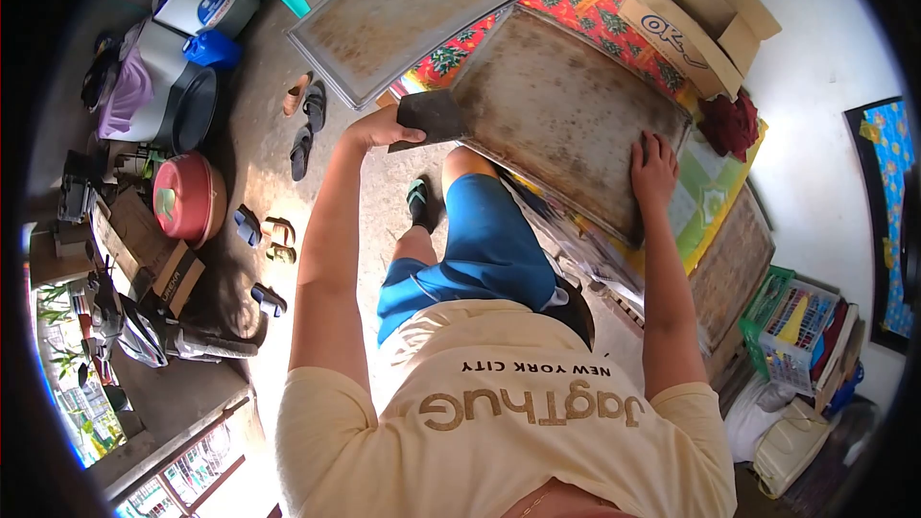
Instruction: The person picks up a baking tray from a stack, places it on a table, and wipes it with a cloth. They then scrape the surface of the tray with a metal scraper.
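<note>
A dark flat rectangular piece (430, 117) is pinched in my left hand (384, 127), thumb on top, at the near left corner of a metal baking tray (566, 96). Brown stains and dark spots mark the tray's surface. My right hand (654, 171) lies on the tray's right end with its fingers spread. Beyond my left hand, a second stained metal tray (413, 14) overlaps the first one's far left side in this view.
Under the tray is a table with a red patterned cloth (587, 2). Cardboard box (686, 24) and dark red cloth (729, 125) sit at its far right. Slippers (314, 105) lie on the floor at left, near a red basin (185, 200). Plastic baskets (801, 326) stand at right.
</note>
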Demonstrator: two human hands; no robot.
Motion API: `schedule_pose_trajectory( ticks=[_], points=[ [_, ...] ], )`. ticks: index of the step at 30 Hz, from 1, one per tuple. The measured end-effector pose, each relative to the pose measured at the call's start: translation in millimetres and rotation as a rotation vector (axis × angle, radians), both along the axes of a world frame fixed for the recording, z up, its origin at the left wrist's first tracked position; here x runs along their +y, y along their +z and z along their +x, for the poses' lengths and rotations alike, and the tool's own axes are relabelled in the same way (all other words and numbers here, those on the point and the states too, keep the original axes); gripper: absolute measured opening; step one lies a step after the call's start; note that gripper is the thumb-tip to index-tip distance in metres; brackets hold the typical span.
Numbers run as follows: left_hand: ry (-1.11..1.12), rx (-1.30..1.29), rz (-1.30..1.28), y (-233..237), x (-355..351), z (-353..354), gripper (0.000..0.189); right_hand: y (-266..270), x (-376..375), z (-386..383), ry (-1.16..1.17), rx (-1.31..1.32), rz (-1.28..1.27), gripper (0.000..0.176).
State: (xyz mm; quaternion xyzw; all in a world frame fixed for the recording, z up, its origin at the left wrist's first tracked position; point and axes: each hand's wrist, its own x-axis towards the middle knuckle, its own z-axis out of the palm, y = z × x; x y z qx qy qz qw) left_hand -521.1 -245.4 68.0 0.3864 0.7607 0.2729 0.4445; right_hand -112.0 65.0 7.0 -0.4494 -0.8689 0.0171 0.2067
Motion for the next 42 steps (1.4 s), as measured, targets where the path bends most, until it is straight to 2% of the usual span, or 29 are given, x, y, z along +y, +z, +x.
schedule_pose_trajectory(
  ticks=[1,4,6,8,11,12,15,16,17,19,22,26,27,29,32,35,36,38,39,40,42],
  points=[
    [-0.029,-0.062,0.018,5.7,1.9,4.9,0.064,-0.5,0.5,0.1,-0.001,-0.003,-0.001,0.04],
    [0.025,0.045,0.15,1.1,4.6,9.5,0.06,-1.2,0.3,0.8,0.006,-0.001,0.007,0.04],
    [-0.031,-0.01,0.123,-6.2,9.6,12.5,0.06,-1.1,0.0,0.5,0.005,-0.002,0.012,0.04],
    [-0.017,-0.039,0.103,-27.3,12.8,11.8,0.058,-0.7,0.0,0.5,0.002,-0.01,0.013,0.039],
    [-0.112,-0.037,0.013,-47.8,20.6,12.0,0.055,0.1,-0.1,-0.1,0.003,-0.014,0.008,0.039],
    [-0.113,-0.037,0.107,-54.2,22.6,18.8,0.053,0.7,-0.3,0.0,0.003,-0.018,0.003,0.039],
    [-0.017,-0.071,0.049,-25.6,32.6,36.3,0.054,5.8,-4.3,-1.7,0.006,-0.026,-0.009,0.04],
    [-0.066,-0.143,0.104,-21.0,33.7,41.8,0.059,5.6,-3.7,-1.7,0.007,-0.024,-0.005,0.04],
    [-0.157,-0.137,-0.003,-32.5,38.8,40.4,0.058,5.4,-2.8,-1.6,0.006,-0.024,-0.002,0.04],
    [-0.188,-0.181,0.054,-30.5,42.4,49.2,0.059,6.7,-2.8,-0.8,0.012,-0.019,-0.011,0.04],
    [0.176,-0.137,0.241,-36.4,45.8,63.5,0.064,6.0,-3.8,-0.1,0.012,-0.018,-0.004,0.04],
    [0.027,-0.237,0.266,-32.1,42.4,95.1,0.067,2.8,-0.3,1.4,-0.003,-0.017,0.009,0.039],
    [0.063,-0.121,0.355,-34.9,44.1,107.2,0.063,2.9,-0.1,3.1,-0.008,-0.017,0.007,0.039],
    [0.254,-0.126,0.276,-36.9,49.3,117.3,0.052,3.8,-0.4,2.7,-0.013,-0.015,0.0,0.038],
    [0.026,-0.191,0.286,-33.1,55.3,130.6,0.044,-2.4,2.2,4.5,-0.02,0.017,-0.022,0.04],
    [0.041,-0.156,0.11,-28.7,73.8,142.6,0.053,-8.1,7.2,6.7,-0.068,0.127,-0.046,0.041],
    [0.157,-0.082,0.2,-28.1,81.8,148.7,0.054,-9.8,10.6,7.5,-0.073,0.337,-0.12,0.042],
    [0.012,-0.057,0.119,-43.4,103.4,147.1,0.054,-16.0,19.7,14.1,-0.087,0.752,-0.274,0.043],
    [-0.061,-0.045,0.079,-52.8,111.4,149.6,0.054,-20.7,26.4,17.1,-0.076,0.871,-0.322,0.043],
    [-0.125,0.012,0.048,-39.3,117.1,162.0,0.049,-32.5,36.8,22.7,-0.066,0.989,-0.368,0.043],
    [-0.177,-0.033,0.131,-44.3,131.7,178.5,0.052,-37.6,43.8,29.8,-0.032,1.131,-0.428,0.044]
  ],
)
